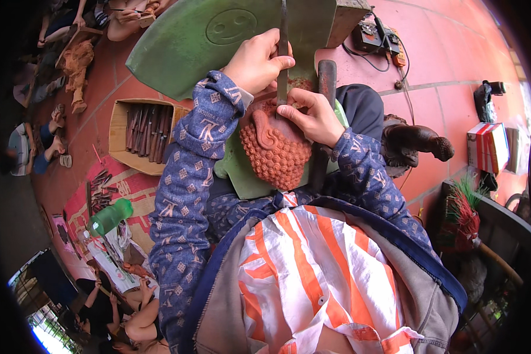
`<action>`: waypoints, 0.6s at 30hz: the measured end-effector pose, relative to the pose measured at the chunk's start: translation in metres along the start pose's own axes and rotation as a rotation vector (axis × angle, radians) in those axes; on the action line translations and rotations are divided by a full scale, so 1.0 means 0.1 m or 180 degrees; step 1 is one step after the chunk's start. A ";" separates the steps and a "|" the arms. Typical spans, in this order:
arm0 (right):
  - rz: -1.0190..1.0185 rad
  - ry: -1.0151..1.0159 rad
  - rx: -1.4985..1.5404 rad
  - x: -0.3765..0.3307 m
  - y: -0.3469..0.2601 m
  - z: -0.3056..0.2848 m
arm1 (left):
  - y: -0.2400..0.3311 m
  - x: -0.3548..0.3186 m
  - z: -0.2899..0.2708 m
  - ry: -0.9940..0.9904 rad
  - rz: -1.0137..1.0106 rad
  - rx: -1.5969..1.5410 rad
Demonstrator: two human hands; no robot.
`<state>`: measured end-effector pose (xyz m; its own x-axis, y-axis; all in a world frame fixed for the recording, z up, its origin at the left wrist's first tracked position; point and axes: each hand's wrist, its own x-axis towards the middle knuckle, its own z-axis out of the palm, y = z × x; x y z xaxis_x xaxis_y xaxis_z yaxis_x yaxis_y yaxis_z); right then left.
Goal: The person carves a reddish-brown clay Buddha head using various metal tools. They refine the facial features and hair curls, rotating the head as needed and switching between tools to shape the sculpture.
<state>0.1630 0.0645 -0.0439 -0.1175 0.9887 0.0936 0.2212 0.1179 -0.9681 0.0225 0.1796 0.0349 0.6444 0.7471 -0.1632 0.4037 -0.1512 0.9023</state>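
Note:
A reddish-brown carved head (275, 147) with rows of round curls and a long ear rests in front of me on a green plastic sheet (242, 171). Above it, a long flat metal carving tool (283, 35) stands nearly upright, its lower end against the carving. My left hand (258, 62) is closed around the tool's middle, thumb across the blade. Lower down, my right hand (314, 116) pinches the blade near its tip and rests against the carving. A dark rounded wooden bar (327, 79) stands beside my right hand. The carving's far side is partly hidden by my hands.
Left of me are a cardboard box (117, 138) of wooden-handled tools, loose tools (100, 192) and a green bottle (110, 218). At right lie a black power box (371, 38) with cords and a dark carved piece (416, 141). Other people sit along the left.

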 end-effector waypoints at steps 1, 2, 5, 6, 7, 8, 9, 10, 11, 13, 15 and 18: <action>0.0154 0.0003 -0.0042 0.03 -0.02 -0.01 | -0.01 0.04 -0.02 0.0074 0.0192 0.0201; 0.0064 0.0200 -0.0277 0.07 0.02 0.00 | -0.01 0.10 -0.02 0.0134 0.0393 0.0389; 0.0193 0.0242 -0.0167 0.04 0.05 0.05 | 0.02 0.07 0.02 -0.0005 0.0259 0.0262; 0.0399 0.0018 0.0255 -0.02 0.01 0.00 | 0.05 0.03 0.03 -0.0098 0.0091 0.0114; -0.0160 0.0050 0.0418 -0.06 0.07 0.03 | 0.06 0.02 0.02 -0.0192 -0.0078 -0.0034; -0.0375 -0.0129 0.0127 -0.07 0.03 -0.03 | 0.01 -0.01 0.04 -0.0411 -0.0017 -0.0049; -0.0589 -0.0306 -0.0165 -0.07 -0.02 -0.09 | -0.01 0.00 0.03 -0.0369 -0.0033 -0.0046; -0.0325 -0.0228 -0.0120 -0.05 -0.05 -0.08 | -0.03 0.02 0.03 -0.0329 -0.0049 -0.0044; -0.0053 -0.0144 -0.0079 -0.04 -0.07 -0.07 | 0.01 0.03 0.03 -0.0300 -0.0063 -0.0046; 0.0060 0.0155 -0.0088 0.02 0.08 -0.01 | 0.03 0.11 0.01 -0.0187 0.0160 0.0149; 0.0261 0.0261 -0.0045 0.10 0.06 0.00 | 0.02 0.17 0.00 -0.0015 0.0611 0.0293; -0.0257 -0.0202 0.0108 -0.08 0.06 -0.05 | 0.02 0.05 0.07 -0.0581 -0.0048 -0.0227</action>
<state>0.1700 0.0578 -0.0496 -0.1949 0.9680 0.1579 0.1756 0.1928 -0.9654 0.0311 0.1789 0.0333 0.7483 0.6182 -0.2407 0.3714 -0.0898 0.9241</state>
